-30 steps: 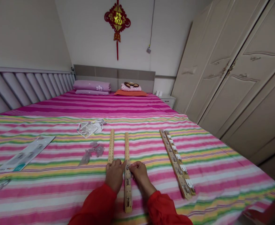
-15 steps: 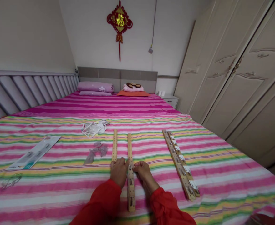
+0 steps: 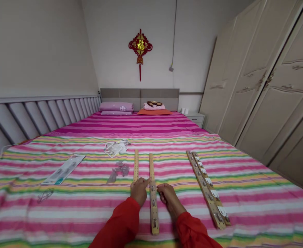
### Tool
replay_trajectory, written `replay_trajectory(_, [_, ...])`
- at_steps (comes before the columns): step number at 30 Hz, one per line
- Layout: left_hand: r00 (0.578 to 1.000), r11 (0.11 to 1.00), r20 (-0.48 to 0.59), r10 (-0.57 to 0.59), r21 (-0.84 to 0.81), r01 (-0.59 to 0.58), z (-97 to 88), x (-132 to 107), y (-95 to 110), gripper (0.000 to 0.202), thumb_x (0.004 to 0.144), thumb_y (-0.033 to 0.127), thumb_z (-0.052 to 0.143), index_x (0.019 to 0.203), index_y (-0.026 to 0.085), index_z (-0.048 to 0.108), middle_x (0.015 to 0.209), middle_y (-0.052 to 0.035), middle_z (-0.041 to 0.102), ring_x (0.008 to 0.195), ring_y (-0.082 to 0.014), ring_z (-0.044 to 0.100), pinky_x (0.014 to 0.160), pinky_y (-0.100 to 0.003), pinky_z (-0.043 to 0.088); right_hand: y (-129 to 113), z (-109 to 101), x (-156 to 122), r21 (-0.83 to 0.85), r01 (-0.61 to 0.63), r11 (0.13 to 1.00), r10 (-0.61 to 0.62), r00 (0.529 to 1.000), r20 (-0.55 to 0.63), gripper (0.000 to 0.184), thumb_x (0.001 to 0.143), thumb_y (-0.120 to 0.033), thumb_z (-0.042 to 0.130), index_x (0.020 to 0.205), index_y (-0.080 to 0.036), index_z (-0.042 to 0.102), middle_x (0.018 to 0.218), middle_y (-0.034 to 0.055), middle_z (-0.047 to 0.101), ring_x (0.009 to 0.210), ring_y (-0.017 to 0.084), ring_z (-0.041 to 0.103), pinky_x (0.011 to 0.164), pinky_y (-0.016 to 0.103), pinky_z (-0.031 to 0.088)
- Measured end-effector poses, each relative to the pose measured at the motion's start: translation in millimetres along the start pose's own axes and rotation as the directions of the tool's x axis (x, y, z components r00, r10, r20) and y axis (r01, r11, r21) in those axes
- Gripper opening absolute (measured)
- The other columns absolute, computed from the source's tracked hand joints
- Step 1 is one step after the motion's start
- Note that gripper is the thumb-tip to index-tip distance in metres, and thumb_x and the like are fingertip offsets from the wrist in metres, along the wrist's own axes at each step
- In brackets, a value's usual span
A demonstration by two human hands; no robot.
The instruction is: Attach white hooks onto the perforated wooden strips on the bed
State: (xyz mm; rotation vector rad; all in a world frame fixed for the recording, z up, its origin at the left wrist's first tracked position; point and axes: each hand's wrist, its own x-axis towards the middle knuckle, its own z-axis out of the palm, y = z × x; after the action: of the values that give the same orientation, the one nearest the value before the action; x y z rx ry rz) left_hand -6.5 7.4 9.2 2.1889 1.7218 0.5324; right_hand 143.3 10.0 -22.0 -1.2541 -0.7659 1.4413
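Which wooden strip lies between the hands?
The middle strip, with metal fittings along its near end; the left hand and right hand flank it. The strip to its left looks bare; the right pair carries white discs.

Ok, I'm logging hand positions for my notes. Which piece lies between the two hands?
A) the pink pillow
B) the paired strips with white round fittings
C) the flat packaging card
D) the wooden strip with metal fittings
D: the wooden strip with metal fittings runs up the bed between the left hand and the right hand.
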Motion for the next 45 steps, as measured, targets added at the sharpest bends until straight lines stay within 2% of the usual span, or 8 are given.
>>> replay_trajectory(5, [0.937,0.874,-0.337,-0.094,-0.479,-0.085,-26.9,-12.4,-34.0,0.036,0.078,0.022,0.046,0.106,0.017,0.067,0.108,-0.0096,0.063,0.101,-0.0206,0.058,0.086,-0.033,0.046,2.8,-4.3,0.4,0.034,0.029,0.999,-0.031,0.998,0.056,0.014,0.052,-0.020,0.052,0.043,-0.020,0.042,0.029,-0.0097,0.034,0.024,0.003,0.022,0.028,0.018,0.011])
replay_trajectory(8, [0.766,0.756,-0.477,-0.430,-0.655,0.016,-49.3,-20.4,-69.9,0.034,0.070,0.034,0.054,0.094,0.015,0.067,0.098,-0.0093,0.066,0.086,-0.0210,0.060,0.078,-0.034,0.049,7.2,-5.2,2.7,0.053,0.044,0.998,-0.046,0.998,0.039,0.011,0.053,-0.021,0.054,0.048,-0.020,0.045,0.030,-0.0097,0.038,0.024,0.003,0.023,0.028,0.018,0.011])
replay_trajectory(14, [0.535,0.530,-0.372,-0.758,-0.830,0.173,-68.9,-25.0,-115.5,0.035,0.054,0.036,0.065,0.082,0.015,0.062,0.073,-0.0016,0.062,0.070,-0.0174,0.059,0.073,-0.033,0.048,9.8,-5.5,4.2,0.077,0.042,0.996,-0.042,0.999,0.007,0.009,0.052,-0.024,0.055,0.054,-0.020,0.048,0.033,-0.0096,0.043,0.023,0.004,0.026,0.027,0.017,0.012])
replay_trajectory(20, [0.663,0.605,-0.263,-0.700,-0.712,0.357,-66.0,-17.8,-111.9,0.029,0.055,0.044,0.065,0.059,0.017,0.059,0.052,0.0005,0.055,0.058,-0.0174,0.053,0.059,-0.029,0.042,11.9,-6.3,4.8,0.117,0.048,0.992,-0.049,0.999,0.006,0.008,0.052,-0.023,0.055,0.056,-0.019,0.049,0.034,-0.0092,0.045,0.023,0.003,0.025,0.027,0.017,0.012])
replay_trajectory(27, [0.659,0.629,-0.222,-0.718,-0.611,0.480,-70.8,-13.6,-124.7,0.028,0.063,0.038,0.060,0.043,0.019,0.055,0.043,-0.0004,0.053,0.053,-0.0176,0.048,0.054,-0.028,0.034,12.5,-4.9,5.2,0.118,0.063,0.991,-0.061,0.998,-0.022,0.009,0.050,-0.024,0.055,0.055,-0.019,0.049,0.033,-0.0089,0.045,0.023,0.003,0.026,0.026,0.017,0.012])
replay_trajectory(31, [0.614,0.365,-0.073,-0.786,-0.857,0.365,-72.9,-16.5,-115.2,0.018,0.064,0.026,0.063,0.050,0.016,0.057,0.042,0.0023,0.051,0.045,-0.0111,0.043,0.045,-0.023,0.031,9.5,-4.5,2.4,0.117,0.057,0.992,-0.055,0.998,-0.026,0.010,0.050,-0.025,0.056,0.056,-0.019,0.050,0.034,-0.0088,0.045,0.023,0.003,0.027,0.027,0.017,0.013])
replay_trajectory(37, [0.722,-0.338,0.349,-0.597,-0.926,0.168,-88.5,-25.7,-71.9,0.009,0.067,0.005,0.054,0.069,0.013,0.059,0.061,-0.0030,0.065,0.051,-0.0092,0.059,0.048,-0.018,0.047,11.5,-6.3,1.5,0.128,0.062,0.990,-0.062,0.998,-0.001,0.010,0.051,-0.025,0.056,0.057,-0.019,0.051,0.035,-0.0087,0.046,0.024,0.003,0.027,0.028,0.017,0.012])
replay_trajectory(45, [0.847,-0.449,0.397,-0.354,-0.867,0.219,-77.7,-33.6,-35.9,0.015,0.072,0.005,0.049,0.075,0.013,0.062,0.088,-0.0111,0.072,0.077,-0.0171,0.069,0.065,-0.027,0.057,12.2,-8.9,1.3,0.165,0.065,0.984,-0.069,0.997,0.021,0.012,0.054,-0.026,0.060,0.059,-0.018,0.052,0.037,-0.0088,0.046,0.026,0.002,0.027,0.029,0.017,0.013])
